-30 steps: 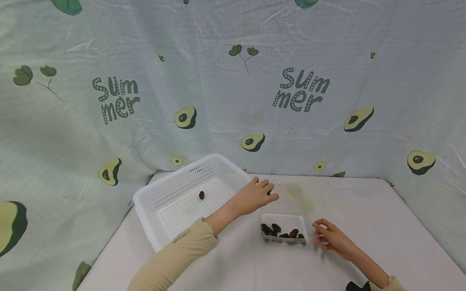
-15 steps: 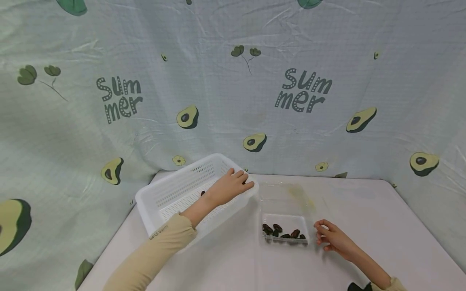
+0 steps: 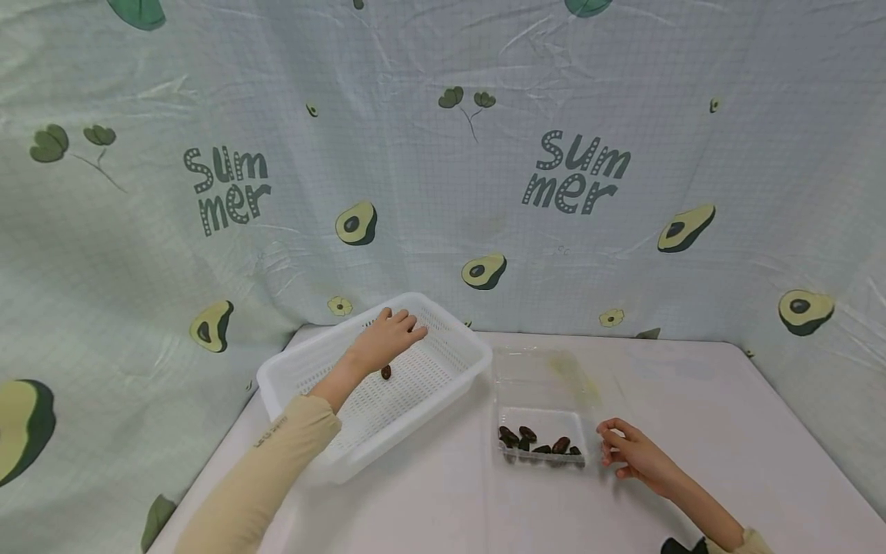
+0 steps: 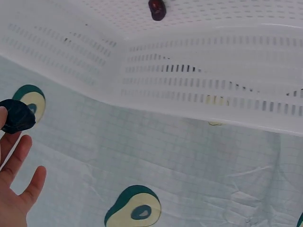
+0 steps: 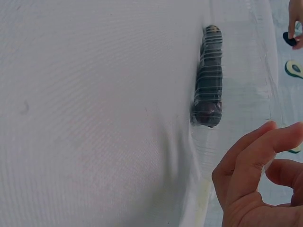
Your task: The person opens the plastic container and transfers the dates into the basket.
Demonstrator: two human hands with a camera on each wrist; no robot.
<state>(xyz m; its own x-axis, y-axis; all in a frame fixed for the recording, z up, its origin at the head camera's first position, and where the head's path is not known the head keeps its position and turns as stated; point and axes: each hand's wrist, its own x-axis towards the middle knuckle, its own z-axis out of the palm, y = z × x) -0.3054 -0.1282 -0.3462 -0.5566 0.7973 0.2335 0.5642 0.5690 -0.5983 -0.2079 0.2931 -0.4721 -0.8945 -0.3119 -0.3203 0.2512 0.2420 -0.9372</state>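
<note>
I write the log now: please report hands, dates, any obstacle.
Left hand: pinches date above basket. Right hand: beside box, nothing visibly held. Second date lies in basket. No obstacle seen.

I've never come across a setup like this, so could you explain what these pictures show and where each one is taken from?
There's no machine here: a person works with two bare hands. The wide picture comes from a camera worn on the head, looking forward and down; the other two come from cameras on the left and right wrists. On the white table stand a white slotted basket with one dark red piece inside and, to its right, an open clear box holding several dark pieces. Behind is a cloth printed with avocados. The left hand, above the basket, has a dark oval thing in its grip. The right hand is beside the clear box; I can't tell whether it touches it.
</note>
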